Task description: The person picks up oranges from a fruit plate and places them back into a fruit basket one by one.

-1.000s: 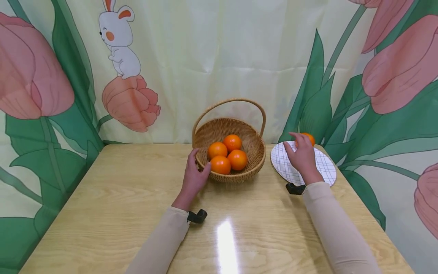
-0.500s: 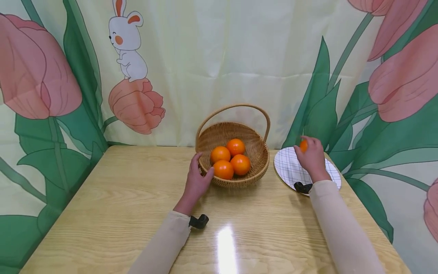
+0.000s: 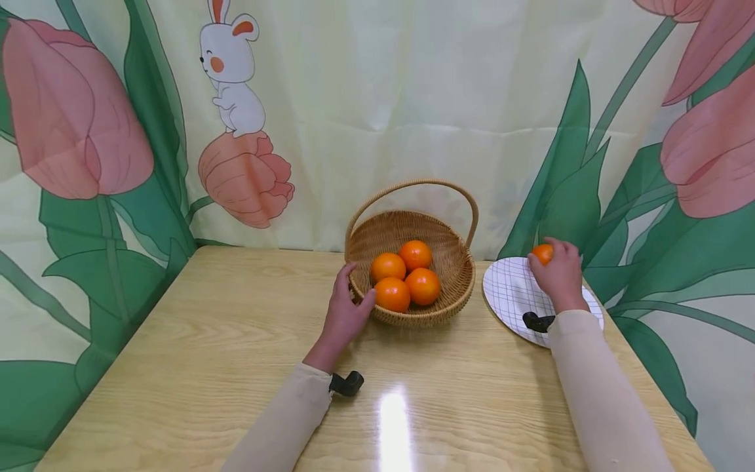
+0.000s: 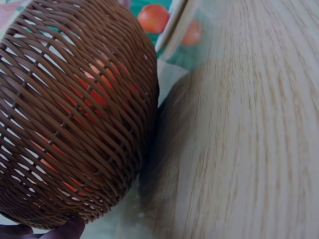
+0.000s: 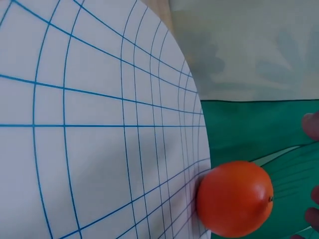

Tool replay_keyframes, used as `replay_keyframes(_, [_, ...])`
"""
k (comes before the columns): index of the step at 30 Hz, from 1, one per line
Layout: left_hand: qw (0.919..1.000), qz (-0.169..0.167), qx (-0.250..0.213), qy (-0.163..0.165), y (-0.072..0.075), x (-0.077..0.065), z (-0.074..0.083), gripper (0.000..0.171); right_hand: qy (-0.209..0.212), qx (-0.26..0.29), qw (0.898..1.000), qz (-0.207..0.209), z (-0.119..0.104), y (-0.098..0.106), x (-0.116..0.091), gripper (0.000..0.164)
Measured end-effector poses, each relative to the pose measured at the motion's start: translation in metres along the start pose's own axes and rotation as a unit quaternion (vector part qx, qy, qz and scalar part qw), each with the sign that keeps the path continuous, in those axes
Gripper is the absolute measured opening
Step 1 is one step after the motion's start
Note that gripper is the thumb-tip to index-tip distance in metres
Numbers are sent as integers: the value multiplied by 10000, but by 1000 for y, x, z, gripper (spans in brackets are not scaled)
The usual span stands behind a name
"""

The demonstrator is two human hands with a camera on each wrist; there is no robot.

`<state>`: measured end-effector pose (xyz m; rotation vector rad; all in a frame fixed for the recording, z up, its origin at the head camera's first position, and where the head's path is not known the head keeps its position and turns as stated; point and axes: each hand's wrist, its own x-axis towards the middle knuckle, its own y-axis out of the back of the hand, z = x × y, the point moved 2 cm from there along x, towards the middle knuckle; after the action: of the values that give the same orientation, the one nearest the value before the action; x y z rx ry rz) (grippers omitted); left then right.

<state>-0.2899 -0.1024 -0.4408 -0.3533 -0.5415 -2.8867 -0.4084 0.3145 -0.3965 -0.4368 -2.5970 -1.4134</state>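
A wicker basket with a tall handle stands at the middle back of the table, several oranges inside it. My left hand holds the basket's left front rim, the thumb at the front and the fingers round the side. On the right, a round white plate with blue grid lines carries one orange near its far edge. My right hand is over that orange, thumb on one side and fingers on the other. In the right wrist view its fingertips show apart from the fruit.
The wooden table ends at a printed curtain just behind the basket and plate. The plate lies close to the table's right edge. Black wrist mounts sit on both wrists.
The right hand has moved rightward over the orange on the plate, which now shows between thumb and fingers. The left hand stays at the basket rim. The head view has shifted slightly.
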Motion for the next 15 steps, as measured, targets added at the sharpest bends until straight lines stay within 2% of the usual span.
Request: replay_keyframes(15, [10000,21,48,-10,-1,0,0,68,-414,119,9983,-383,21,-4,22,73])
